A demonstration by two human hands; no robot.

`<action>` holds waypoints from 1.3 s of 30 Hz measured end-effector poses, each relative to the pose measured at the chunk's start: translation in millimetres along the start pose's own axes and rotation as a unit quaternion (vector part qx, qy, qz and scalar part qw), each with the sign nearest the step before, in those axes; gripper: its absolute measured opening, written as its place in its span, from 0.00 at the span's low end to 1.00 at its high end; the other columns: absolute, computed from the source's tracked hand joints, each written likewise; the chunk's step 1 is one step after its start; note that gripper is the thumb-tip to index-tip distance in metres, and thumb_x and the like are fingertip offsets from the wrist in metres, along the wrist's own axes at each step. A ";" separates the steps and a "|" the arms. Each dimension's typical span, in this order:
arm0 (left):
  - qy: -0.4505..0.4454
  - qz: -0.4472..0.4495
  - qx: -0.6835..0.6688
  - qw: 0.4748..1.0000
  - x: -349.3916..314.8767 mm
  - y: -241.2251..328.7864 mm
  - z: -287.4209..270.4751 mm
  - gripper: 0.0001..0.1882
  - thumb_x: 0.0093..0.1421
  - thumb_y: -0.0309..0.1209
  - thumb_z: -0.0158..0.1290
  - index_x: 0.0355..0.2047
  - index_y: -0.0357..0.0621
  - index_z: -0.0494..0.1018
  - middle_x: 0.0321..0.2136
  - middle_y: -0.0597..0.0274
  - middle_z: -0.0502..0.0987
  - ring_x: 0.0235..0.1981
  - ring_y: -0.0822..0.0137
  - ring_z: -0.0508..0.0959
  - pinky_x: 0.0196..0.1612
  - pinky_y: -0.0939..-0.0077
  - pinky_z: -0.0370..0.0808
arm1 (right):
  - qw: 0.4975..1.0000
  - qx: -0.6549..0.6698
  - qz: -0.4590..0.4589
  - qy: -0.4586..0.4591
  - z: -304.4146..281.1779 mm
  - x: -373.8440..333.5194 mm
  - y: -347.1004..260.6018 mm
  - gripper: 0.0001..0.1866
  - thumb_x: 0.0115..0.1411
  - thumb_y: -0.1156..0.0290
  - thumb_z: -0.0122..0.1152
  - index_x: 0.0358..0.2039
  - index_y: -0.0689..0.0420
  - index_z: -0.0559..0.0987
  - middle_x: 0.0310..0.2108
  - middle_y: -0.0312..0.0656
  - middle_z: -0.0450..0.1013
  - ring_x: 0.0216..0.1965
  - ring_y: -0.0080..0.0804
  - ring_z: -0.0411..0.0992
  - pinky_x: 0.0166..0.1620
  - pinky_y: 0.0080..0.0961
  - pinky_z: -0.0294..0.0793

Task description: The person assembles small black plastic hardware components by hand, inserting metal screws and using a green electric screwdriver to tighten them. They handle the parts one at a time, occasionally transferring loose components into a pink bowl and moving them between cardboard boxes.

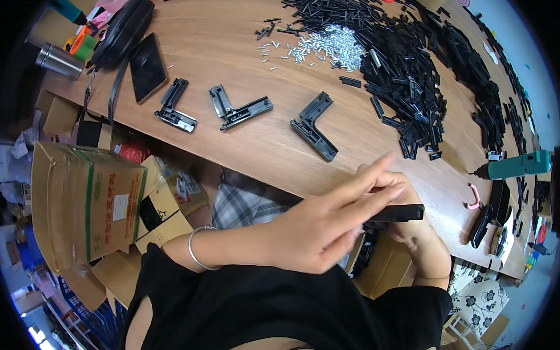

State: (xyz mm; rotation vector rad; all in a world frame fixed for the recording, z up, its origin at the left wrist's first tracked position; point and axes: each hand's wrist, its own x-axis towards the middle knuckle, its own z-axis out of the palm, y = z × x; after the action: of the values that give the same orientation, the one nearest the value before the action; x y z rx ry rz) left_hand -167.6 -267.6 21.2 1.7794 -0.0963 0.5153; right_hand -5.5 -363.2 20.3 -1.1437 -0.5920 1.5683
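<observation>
1. Type of place: a workshop, apparently for small-scale hand assembly.
2. Far side of the wooden worktable: a large loose heap of black parts, with a pile of small silvery metal pieces against it.
3. Near edge, left of the heap: three L-shaped black pieces laid out in a row.
4. Right side: a teal powered driver and, nearer, a pink-handled tool.
5. Near left, below the table: a tall cardboard carton among other boxes.
6. Personal articles at far left: a dark phone and a steel tumbler.
</observation>
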 end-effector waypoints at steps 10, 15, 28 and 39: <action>0.130 -0.157 -0.079 0.976 7.2 -23.3 15.8 0.17 0.61 0.23 0.43 0.50 0.34 0.60 0.48 0.44 0.68 0.39 0.62 0.77 0.39 0.75 0.75 | 0.720 -0.535 -0.377 0.230 0.3 -28.9 15.2 0.19 0.48 0.73 0.61 0.41 0.64 0.73 0.37 0.49 0.70 0.38 0.36 0.70 0.41 0.27 0.69; 0.121 -0.278 -0.372 0.877 14.6 -44.4 19.3 0.22 0.62 0.24 0.42 0.55 0.33 0.51 0.43 0.49 0.69 0.43 0.67 0.74 0.45 0.74 0.76 | 0.660 -0.646 -0.330 0.195 6.1 -28.3 19.3 0.18 0.39 0.81 0.66 0.35 0.59 0.79 0.38 0.44 0.74 0.38 0.40 0.71 0.40 0.28 0.72; 0.131 -0.107 0.348 0.922 -13.5 -22.7 -60.7 0.22 0.53 0.21 0.51 0.50 0.44 0.65 0.44 0.57 0.70 0.30 0.73 0.74 0.30 0.81 0.71 | 0.671 -0.654 -0.259 0.233 -4.5 -22.4 11.7 0.12 0.40 0.81 0.65 0.29 0.60 0.80 0.35 0.42 0.75 0.39 0.39 0.70 0.42 0.30 0.70; 0.182 -0.282 0.094 0.937 -28.9 -19.3 -59.9 0.27 0.55 0.24 0.51 0.53 0.34 0.54 0.25 0.51 0.76 0.15 0.59 0.76 0.21 0.73 0.73 | 0.656 -0.660 -0.322 0.176 34.0 62.5 5.2 0.22 0.44 0.74 0.64 0.43 0.59 0.74 0.27 0.43 0.73 0.33 0.38 0.71 0.36 0.30 0.71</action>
State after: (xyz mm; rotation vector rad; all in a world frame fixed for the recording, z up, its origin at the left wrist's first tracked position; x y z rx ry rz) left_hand -204.6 -211.9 3.3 1.7616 0.7246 0.4306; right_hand -37.1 -300.7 7.3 -1.8662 -1.7567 0.0339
